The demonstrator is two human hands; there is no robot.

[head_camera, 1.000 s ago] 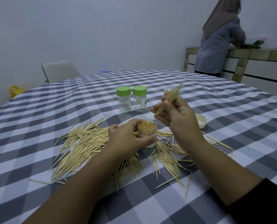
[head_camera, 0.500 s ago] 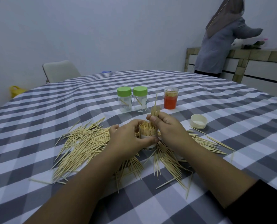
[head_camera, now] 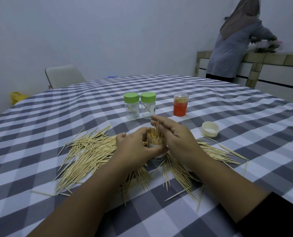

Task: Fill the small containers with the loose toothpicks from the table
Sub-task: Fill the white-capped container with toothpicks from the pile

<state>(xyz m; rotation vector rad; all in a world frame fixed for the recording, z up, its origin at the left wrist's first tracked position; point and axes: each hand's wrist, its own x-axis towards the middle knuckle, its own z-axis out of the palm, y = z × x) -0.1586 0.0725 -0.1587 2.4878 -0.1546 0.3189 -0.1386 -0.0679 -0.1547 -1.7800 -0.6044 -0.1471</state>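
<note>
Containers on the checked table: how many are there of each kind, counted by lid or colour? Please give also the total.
Clear plastic containers with a green screw lid: 2
Clear container with a red label, full of toothpicks: 1
Open clear container gripped by the left hand, packed with toothpicks: 1
Total: 4 containers
The loose white lid is not counted.

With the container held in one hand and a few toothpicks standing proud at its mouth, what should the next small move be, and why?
Probably press down: the right hand should seat the toothpicks standing above the rest, while the left hand keeps its grip on the container. It looks nearly full, and the loose toothpicks on the table remain plentiful.
</note>
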